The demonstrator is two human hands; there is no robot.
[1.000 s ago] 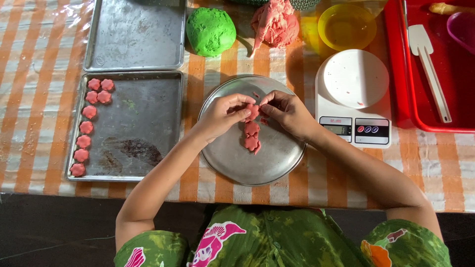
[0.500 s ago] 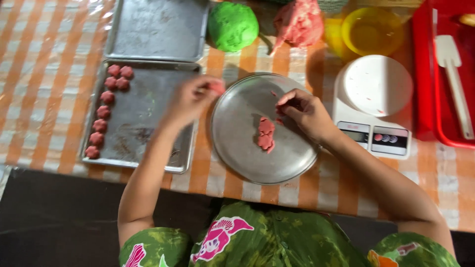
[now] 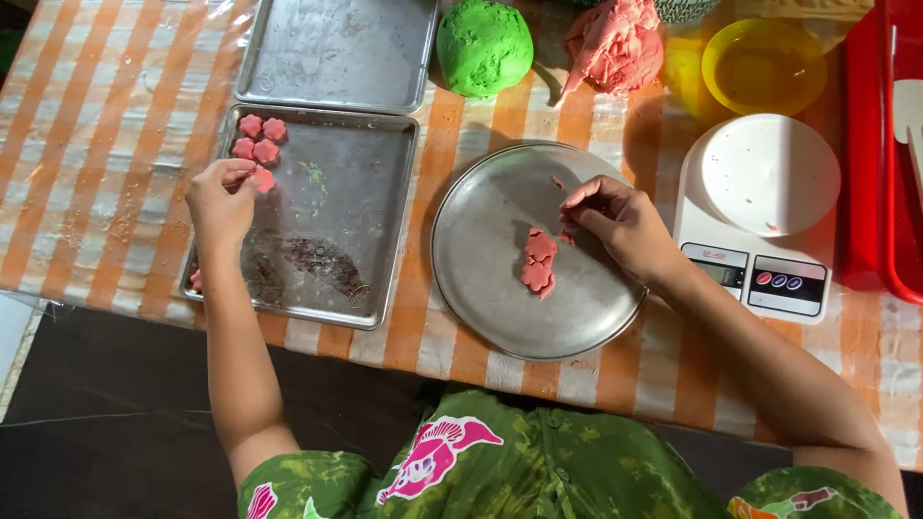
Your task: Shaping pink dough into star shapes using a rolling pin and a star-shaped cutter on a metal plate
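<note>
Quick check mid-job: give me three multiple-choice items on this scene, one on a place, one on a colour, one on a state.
1. Where is the left hand?
A. over the rectangular tray
B. on the scale
C. on the green dough

2. What colour is the dough ball above the round plate?
A. yellow
B. green
C. white

3. What is the state of the scale's white platform?
A. holds a dough ball
B. covered by a hand
C. bare apart from specks

Answers: 1 A, it places a pink piece there; 2 B, plainly green; 3 C, nothing sits on it.
</note>
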